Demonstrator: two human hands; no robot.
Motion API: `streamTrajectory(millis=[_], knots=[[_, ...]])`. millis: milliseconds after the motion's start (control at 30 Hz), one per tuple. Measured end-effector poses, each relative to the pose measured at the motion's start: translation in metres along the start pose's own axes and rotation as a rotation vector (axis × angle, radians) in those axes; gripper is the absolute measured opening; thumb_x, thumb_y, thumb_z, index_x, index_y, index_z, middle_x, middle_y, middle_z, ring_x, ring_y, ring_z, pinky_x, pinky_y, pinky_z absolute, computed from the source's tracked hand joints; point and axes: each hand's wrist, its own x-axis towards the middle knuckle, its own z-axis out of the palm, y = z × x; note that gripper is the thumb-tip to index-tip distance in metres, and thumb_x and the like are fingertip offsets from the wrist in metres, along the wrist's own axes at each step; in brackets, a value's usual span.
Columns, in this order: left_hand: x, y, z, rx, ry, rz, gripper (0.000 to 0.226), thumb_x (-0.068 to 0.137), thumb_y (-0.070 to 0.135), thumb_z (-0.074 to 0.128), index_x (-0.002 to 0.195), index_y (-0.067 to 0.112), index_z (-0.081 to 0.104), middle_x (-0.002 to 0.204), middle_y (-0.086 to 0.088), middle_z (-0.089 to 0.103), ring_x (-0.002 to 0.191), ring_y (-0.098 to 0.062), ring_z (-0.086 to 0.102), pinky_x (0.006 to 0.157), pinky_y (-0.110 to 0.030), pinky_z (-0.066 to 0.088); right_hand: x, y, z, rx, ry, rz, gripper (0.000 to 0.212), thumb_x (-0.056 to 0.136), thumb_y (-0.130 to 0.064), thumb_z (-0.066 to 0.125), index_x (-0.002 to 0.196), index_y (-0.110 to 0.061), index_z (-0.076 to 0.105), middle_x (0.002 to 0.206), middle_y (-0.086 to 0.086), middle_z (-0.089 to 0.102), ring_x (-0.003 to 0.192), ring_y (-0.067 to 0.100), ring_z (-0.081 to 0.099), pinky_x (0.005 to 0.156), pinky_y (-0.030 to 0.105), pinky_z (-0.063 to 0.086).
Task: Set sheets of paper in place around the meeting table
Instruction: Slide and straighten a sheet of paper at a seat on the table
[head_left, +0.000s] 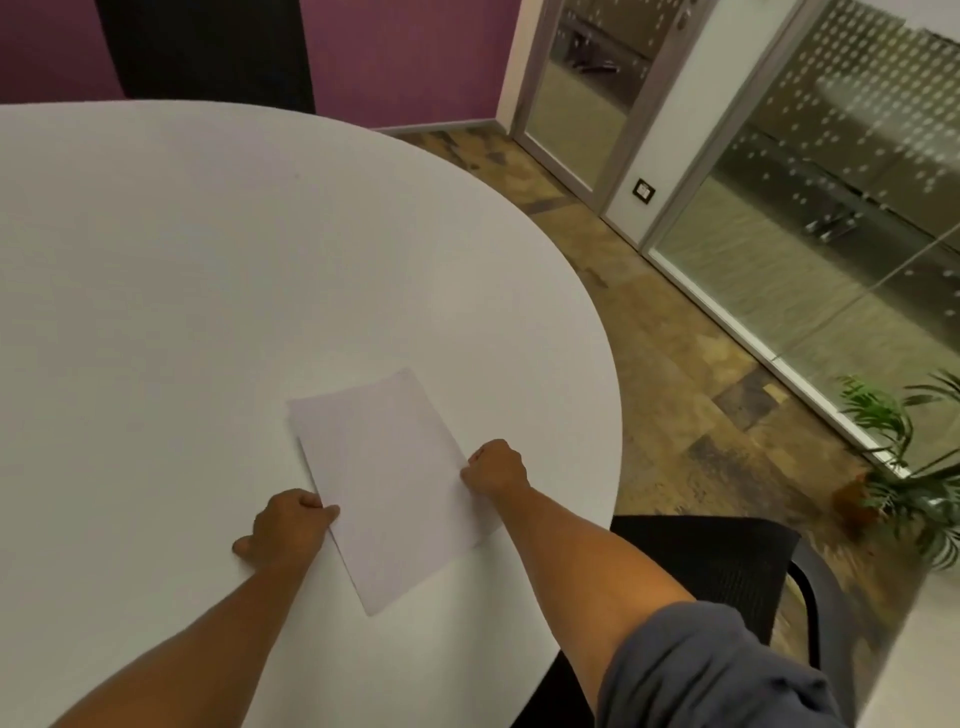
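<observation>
A round table (208, 286) is plain white with a faint grey cast. On it lies a sheet of paper (387, 488), blank white with a slight lilac tint. The wall (405, 57) behind is deep purple. Two chairs are black: one (208, 52) at the far side, one (717, 571) at the near right. The floor (670, 374) is a patchwork of tan, ochre and dark brown tiles. Glass panels (831, 208) carry rows of small white dots. A plant (904, 467) has green leaves. A rolled sleeve (717, 675) is slate blue-grey.
</observation>
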Motion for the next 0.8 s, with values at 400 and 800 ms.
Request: streamTrajectory(millis=[400,800], knots=[[0.01,0.001,0.022,0.149,0.031,-0.049,0.036,0.081,0.044,0.075,0.11,0.029,0.061,0.111,-0.003,0.064,0.122,-0.032,0.042,0.097,-0.042,0.028,0.025,0.013,0.0,-0.079,-0.024,0.013,0.047,0.085,-0.02,0.072,0.124,-0.005,0.05,0.119,0.012,0.063,0.111,0.033,0.063,0.079,0.033,0.049],[0.017,-0.005,0.018,0.036,-0.045,-0.085,0.032,0.076,0.043,0.081,0.099,0.031,0.062,0.078,0.007,0.043,0.123,-0.031,0.035,0.094,-0.042,0.031,0.039,0.028,-0.009,-0.069,-0.107,0.084,0.049,0.08,-0.029,0.082,0.109,-0.01,0.048,0.098,0.011,0.061,0.067,0.029,0.064,0.056,0.031,0.052]])
